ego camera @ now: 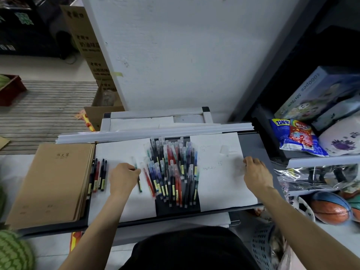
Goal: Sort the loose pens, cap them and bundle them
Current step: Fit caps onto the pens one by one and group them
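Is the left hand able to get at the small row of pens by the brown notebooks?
Probably yes: the left hand sits beside the row of pens, bare paper between, though it holds a pen.

The pile of pens (173,168) lies on the desk (251,145), mostly in the gap between two sheets of paper. Just left of the pile, on the left sheet (120,152), the left hand (123,177) grips a single pen (139,185). Further left, a short row of pens (98,177) lies beside a stack of notebooks (52,182). Right of the pile, the right hand (257,172) rests on the right sheet (220,188). Behind the pile, long strips (136,133) run across. Well right of it, a shelf (311,159) holds a snack bag (296,136) and a box (315,92), with balls (331,208) below.
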### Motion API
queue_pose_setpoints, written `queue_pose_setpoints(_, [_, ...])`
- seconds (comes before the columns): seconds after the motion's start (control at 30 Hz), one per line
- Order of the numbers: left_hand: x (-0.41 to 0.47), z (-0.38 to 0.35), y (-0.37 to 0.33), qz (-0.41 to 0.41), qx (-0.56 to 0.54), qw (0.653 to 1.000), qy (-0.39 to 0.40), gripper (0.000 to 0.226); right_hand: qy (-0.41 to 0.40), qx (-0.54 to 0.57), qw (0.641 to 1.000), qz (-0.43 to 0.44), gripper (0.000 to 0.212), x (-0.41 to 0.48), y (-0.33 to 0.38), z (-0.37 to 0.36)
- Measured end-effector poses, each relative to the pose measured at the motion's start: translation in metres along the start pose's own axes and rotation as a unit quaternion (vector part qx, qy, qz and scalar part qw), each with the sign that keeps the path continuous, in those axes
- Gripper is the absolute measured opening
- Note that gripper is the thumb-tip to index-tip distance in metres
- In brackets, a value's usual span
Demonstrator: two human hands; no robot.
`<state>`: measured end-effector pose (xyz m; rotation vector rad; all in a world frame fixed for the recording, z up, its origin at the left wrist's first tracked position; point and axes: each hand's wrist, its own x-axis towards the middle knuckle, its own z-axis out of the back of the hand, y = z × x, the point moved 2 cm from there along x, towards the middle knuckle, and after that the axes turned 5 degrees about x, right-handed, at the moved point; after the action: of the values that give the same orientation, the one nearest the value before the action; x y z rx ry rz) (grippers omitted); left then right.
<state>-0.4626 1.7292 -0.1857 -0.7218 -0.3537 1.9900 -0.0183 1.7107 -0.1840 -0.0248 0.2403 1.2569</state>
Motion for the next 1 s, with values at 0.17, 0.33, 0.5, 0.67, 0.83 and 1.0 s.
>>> queue_pose_setpoints(0.17, [0.007,-0.005,-0.004,-0.027,-0.004,0.999,0.017,0.039,-0.001,0.031,0.999,0.034,0.044,-0.001,0.008,0.003])
queue_pose_setpoints(0.33, [0.005,0.003,0.003,-0.05,0.025,0.998,0.033,0.022,-0.004,0.117,0.992,0.044,0.039,-0.008,0.026,0.006])
queue_pose_setpoints(0.5, [-0.003,0.038,0.033,-0.015,0.102,0.994,-0.043,0.022,-0.003,0.195,0.977,0.087,0.033,-0.024,0.061,0.009])
queue_pose_setpoints(0.67, [0.003,0.062,0.056,-0.03,0.169,0.982,-0.085,0.017,0.019,0.241,0.963,0.118,0.016,-0.046,0.104,0.006])
queue_pose_setpoints(0.83, [0.011,0.056,0.056,-0.024,0.203,0.977,-0.067,0.018,0.084,0.342,0.932,0.085,0.014,-0.059,0.134,0.002])
queue_pose_setpoints(1.0, [0.021,0.052,0.058,0.014,0.196,0.98,-0.043,0.021,0.146,0.476,0.867,0.012,0.01,-0.07,0.145,0.002])
